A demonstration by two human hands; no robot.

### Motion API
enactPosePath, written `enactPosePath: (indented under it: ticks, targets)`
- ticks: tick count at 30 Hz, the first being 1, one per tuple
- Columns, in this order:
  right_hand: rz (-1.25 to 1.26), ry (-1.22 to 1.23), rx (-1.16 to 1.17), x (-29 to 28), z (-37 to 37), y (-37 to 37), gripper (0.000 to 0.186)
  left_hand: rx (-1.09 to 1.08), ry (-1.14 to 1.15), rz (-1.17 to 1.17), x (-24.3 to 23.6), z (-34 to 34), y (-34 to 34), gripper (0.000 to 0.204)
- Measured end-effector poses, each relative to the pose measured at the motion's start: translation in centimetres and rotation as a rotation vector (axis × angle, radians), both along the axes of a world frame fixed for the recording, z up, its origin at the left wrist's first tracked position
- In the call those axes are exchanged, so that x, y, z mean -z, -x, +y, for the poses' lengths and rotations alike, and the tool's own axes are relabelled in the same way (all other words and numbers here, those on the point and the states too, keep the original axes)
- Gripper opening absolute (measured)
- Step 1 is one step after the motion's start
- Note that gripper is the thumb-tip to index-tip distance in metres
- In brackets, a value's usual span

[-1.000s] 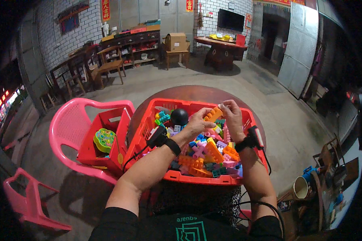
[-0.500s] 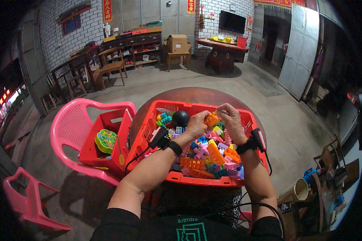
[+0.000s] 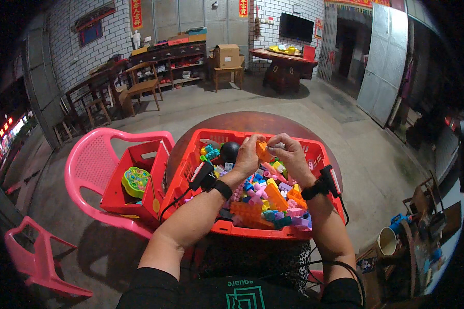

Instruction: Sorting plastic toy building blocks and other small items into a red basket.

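Here's the orange block [image 3: 263, 151], up above the heap at the far half of the basket, pinched in the fingers of my left hand [image 3: 248, 156]; my right hand [image 3: 292, 157] comes right up against its other side, fingers curled in, though I can't tell whether they grip it or merely touch; below us, the loose blocks, with a pink cross-shaped block [image 3: 258, 194] lying among them; just left of my left hand, a black ball [image 3: 229, 152] sits in there too; all of it in the red basket [image 3: 263, 233], on a round brown table [image 3: 242, 121]; to the left, a pink chair [image 3: 92, 157] bears a red box [image 3: 112, 195], a green toy [image 3: 135, 181] inside it; far back, a cardboard box [image 3: 227, 55] on a wooden stand.
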State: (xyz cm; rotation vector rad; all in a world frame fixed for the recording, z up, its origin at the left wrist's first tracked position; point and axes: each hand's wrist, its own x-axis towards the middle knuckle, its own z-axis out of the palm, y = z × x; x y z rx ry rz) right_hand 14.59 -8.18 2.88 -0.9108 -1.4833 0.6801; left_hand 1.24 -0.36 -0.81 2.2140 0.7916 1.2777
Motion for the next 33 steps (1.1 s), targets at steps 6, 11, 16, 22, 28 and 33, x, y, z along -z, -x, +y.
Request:
enactPosePath:
  ticks: [6,11,16,22,28,33]
  targets:
    - [0.098,0.066,0.036,1.0,0.6,-2.4,0.008,0.248,0.001,-0.092,-1.5,-1.3,-1.0,0.051]
    - [0.265,0.194,-0.004,0.3,0.0,-1.7,0.02,0.403,0.146,-0.187,-1.6,-2.3,-1.1,0.063]
    - [0.391,0.191,-0.18,1.4,0.1,-0.5,0.033,0.279,-0.028,-0.059,-1.3,-1.5,-0.6,0.067]
    - [0.395,0.154,-0.129,2.2,1.1,-1.1,0.025,0.182,-0.037,0.028,-0.6,-2.2,-1.1,0.059]
    - [0.343,0.058,0.107,1.5,0.9,-1.7,0.016,0.597,0.968,-0.302,-1.1,-2.1,-1.2,0.039]
    - [0.244,0.068,0.2,1.2,0.6,-1.5,0.016,0.798,1.107,-0.325,-2.4,-2.9,-0.1,0.04]
